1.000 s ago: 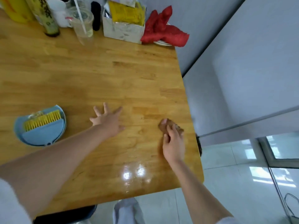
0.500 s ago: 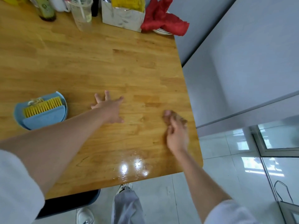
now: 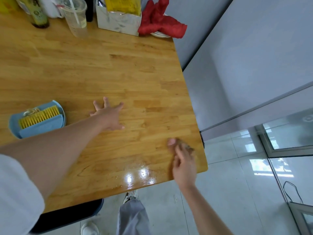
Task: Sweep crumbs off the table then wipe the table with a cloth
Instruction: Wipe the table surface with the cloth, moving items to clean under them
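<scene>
My right hand (image 3: 183,165) holds a small brown cloth (image 3: 189,148) under its fingertips and presses it onto the wooden table (image 3: 105,68), close to the right edge near the front corner. The view is blurred here and the cloth is mostly hidden by my fingers. My left hand (image 3: 110,116) lies flat on the tabletop with fingers spread, left of the cloth and apart from it. A blue dustpan (image 3: 39,128) with a yellow brush (image 3: 39,117) in it sits on the table further left.
Along the back edge stand a dark bottle (image 3: 39,17), a clear plastic cup (image 3: 76,17) with a straw, a white box (image 3: 118,19) of yellow packets and a red cloth (image 3: 160,22) on a plate. A grey wall runs along the right. A dark chair (image 3: 67,216) is under the front edge.
My right hand has slid the brown cloth nearer and a little toward the right edge. My left hand has stayed flat in place. The view has shifted slightly.
</scene>
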`<act>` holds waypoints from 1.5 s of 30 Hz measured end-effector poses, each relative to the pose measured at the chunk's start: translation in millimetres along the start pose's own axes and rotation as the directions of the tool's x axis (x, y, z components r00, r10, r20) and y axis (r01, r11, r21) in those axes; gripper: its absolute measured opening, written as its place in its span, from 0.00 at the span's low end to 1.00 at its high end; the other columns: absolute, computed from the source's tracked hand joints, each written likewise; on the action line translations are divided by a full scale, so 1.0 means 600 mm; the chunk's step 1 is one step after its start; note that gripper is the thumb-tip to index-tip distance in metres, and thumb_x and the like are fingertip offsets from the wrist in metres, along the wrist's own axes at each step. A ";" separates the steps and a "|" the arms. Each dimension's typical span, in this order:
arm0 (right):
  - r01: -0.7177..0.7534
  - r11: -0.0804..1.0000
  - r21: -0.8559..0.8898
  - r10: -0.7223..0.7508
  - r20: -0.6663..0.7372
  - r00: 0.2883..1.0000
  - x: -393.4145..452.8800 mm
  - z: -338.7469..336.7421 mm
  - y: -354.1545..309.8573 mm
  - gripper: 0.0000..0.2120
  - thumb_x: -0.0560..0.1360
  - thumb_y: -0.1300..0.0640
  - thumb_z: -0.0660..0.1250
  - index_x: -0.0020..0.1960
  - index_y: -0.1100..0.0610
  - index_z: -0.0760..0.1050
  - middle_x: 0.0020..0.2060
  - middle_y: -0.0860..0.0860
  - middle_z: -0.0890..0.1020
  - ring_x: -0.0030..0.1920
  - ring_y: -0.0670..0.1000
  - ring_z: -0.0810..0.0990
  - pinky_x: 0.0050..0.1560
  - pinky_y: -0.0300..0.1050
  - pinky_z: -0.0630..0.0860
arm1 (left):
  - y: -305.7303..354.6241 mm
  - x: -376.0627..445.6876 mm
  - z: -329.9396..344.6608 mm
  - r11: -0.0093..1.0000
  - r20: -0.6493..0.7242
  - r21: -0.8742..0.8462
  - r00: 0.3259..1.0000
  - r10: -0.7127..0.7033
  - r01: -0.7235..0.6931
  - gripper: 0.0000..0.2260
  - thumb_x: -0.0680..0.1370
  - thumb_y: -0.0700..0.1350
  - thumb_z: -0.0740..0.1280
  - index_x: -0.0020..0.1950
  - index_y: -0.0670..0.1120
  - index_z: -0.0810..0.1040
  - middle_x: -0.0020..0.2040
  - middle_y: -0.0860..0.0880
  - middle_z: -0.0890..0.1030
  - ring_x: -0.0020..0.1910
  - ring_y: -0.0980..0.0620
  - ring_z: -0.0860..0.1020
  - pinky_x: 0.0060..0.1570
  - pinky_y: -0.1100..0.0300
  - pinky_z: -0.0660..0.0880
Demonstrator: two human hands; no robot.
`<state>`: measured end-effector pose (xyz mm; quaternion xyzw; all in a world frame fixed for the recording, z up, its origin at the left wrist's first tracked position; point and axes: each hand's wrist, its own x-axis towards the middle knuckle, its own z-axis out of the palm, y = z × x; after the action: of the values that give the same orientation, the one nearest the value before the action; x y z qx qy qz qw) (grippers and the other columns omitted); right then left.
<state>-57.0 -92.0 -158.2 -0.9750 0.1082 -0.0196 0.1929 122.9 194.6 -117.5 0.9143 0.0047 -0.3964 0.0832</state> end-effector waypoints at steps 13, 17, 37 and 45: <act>-0.386 0.922 -0.010 0.384 -0.088 0.919 -0.004 -0.017 0.053 0.22 0.81 0.63 0.59 0.73 0.52 0.72 0.75 0.49 0.69 0.69 0.61 0.69 0.60 0.56 0.74 | -0.002 0.015 0.005 0.991 0.024 0.132 1.000 0.006 -0.009 0.48 0.76 0.66 0.66 0.80 0.58 0.33 0.77 0.35 0.29 0.75 0.27 0.33 0.75 0.32 0.45; -0.029 0.999 0.043 0.028 0.013 1.000 -0.104 0.046 -0.076 0.19 0.79 0.62 0.64 0.69 0.54 0.75 0.72 0.51 0.73 0.69 0.60 0.69 0.58 0.51 0.77 | 0.001 0.009 0.003 0.987 0.022 0.159 1.000 0.015 -0.018 0.47 0.77 0.65 0.65 0.80 0.56 0.34 0.77 0.34 0.31 0.76 0.30 0.32 0.74 0.32 0.42; 0.596 0.779 0.195 -0.627 0.250 0.738 -0.118 0.079 -0.215 0.19 0.75 0.60 0.68 0.63 0.45 0.79 0.70 0.41 0.75 0.62 0.53 0.80 0.45 0.43 0.82 | -0.007 0.002 0.002 1.000 0.017 -0.003 1.000 0.003 -0.003 0.45 0.77 0.62 0.68 0.79 0.63 0.35 0.78 0.44 0.27 0.76 0.28 0.34 0.73 0.32 0.56; -0.403 0.912 -0.078 0.395 -0.102 0.913 -0.015 0.029 -0.095 0.21 0.80 0.62 0.60 0.71 0.53 0.73 0.74 0.49 0.70 0.74 0.57 0.65 0.66 0.54 0.72 | -0.008 -0.010 0.002 0.998 -0.039 -0.023 0.998 0.051 -0.052 0.43 0.77 0.61 0.69 0.80 0.63 0.41 0.79 0.42 0.31 0.76 0.27 0.37 0.71 0.30 0.58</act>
<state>-52.7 -32.0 -152.5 -0.9389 0.3138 -0.0156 0.1403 117.7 199.3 -114.7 0.9205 -0.0124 -0.3764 0.1040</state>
